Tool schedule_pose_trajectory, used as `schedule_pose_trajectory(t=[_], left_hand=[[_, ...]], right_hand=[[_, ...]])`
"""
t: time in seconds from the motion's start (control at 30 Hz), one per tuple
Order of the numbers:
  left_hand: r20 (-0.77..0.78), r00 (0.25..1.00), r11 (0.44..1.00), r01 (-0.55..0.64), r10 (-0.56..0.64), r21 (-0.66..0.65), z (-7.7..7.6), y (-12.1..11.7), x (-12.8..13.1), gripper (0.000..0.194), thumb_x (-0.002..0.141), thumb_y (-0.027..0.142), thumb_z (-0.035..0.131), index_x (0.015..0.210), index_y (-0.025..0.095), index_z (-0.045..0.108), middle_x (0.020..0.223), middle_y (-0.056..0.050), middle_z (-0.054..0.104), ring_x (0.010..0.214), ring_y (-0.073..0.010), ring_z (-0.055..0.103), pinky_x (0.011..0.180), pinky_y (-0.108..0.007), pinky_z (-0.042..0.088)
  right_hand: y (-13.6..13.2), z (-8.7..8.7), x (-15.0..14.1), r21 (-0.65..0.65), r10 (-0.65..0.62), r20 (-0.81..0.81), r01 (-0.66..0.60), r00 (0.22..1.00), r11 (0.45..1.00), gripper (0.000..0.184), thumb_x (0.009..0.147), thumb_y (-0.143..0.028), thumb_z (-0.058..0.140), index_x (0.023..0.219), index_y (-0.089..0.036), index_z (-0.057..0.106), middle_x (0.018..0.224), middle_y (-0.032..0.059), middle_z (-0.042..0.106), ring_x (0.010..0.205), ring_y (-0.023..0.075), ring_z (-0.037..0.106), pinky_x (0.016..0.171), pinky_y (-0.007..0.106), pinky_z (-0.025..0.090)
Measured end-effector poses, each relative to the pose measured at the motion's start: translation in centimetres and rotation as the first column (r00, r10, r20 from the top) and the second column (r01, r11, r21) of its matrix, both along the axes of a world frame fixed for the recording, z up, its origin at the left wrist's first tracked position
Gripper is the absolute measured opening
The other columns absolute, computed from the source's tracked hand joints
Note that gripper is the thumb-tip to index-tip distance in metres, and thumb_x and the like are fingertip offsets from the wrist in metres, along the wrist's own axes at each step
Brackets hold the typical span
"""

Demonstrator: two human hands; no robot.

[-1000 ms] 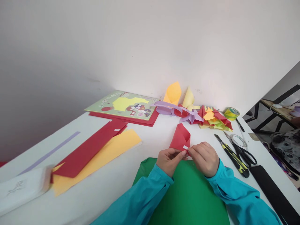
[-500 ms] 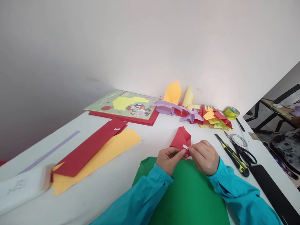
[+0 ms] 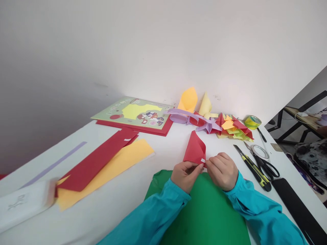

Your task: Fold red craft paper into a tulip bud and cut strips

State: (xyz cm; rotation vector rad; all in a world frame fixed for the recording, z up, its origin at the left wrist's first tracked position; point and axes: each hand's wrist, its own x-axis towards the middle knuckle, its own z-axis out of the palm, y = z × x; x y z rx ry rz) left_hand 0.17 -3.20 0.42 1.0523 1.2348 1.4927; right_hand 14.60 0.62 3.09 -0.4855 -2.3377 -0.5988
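Between my hands, above the far edge of a green sheet [image 3: 204,211], is a red paper cone [image 3: 194,149] with its point upward. A small white piece of tape [image 3: 203,160] shows at the cone's lower right corner. My left hand [image 3: 185,175] pinches the lower edge of the cone between thumb and fingers. My right hand [image 3: 222,171] has its fingertips closed at the corner beside the tape; whether they grip the paper or the tape end is hidden.
Red paper [image 3: 99,161] and orange paper [image 3: 109,173] lie left, near a white packet [image 3: 22,204]. Behind stand folded paper shapes [image 3: 209,126] and a pad [image 3: 130,114]. Rightward are a utility knife [image 3: 252,168], scissors [image 3: 267,168], a tape roll [image 3: 260,152] and a black strip [image 3: 296,207].
The red cone has tilted more upright, its point now higher and narrower in view. Both hands stay at its lower edge with only slight movement.
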Motion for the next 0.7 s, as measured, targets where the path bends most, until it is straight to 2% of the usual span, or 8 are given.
schedule_pose_trajectory(t=[0.3,0.53,0.7], left_hand=[[-0.010,1.000,1.000,0.023,-0.023,0.006,0.1,0.0,0.1,0.012,0.063,0.024,0.066,0.053,0.016,0.065,0.052,-0.002,0.066,0.051,-0.0141,0.062,0.053,-0.023,0.049],[0.021,1.000,1.000,-0.003,0.003,-0.031,0.0,0.4,-0.3,0.013,0.062,0.026,0.067,0.054,0.016,0.065,0.050,-0.001,0.066,0.049,-0.0146,0.063,0.052,-0.022,0.050],[0.057,0.998,0.999,0.011,-0.009,-0.033,-1.1,1.0,-0.2,0.017,0.065,0.029,0.066,0.055,0.016,0.064,0.053,-0.002,0.067,0.050,-0.0155,0.063,0.053,-0.024,0.052]], right_hand=[[-0.2,0.3,0.0,-0.171,-0.027,-0.150,0.001,0.988,0.985,0.008,0.079,-0.009,0.054,0.083,-0.013,0.060,0.069,0.0081,0.063,0.063,0.0167,0.052,0.058,0.031,0.043],[0.9,0.1,0.8,-0.322,-0.190,-0.372,0.066,0.908,0.944,0.010,0.078,-0.009,0.054,0.080,-0.016,0.061,0.070,0.0063,0.063,0.065,0.0159,0.057,0.060,0.029,0.047],[1.8,0.1,1.6,-0.459,-0.291,-0.389,0.090,0.874,0.884,0.012,0.078,-0.012,0.052,0.071,-0.017,0.060,0.062,0.0022,0.059,0.056,0.0124,0.053,0.055,0.025,0.045]])
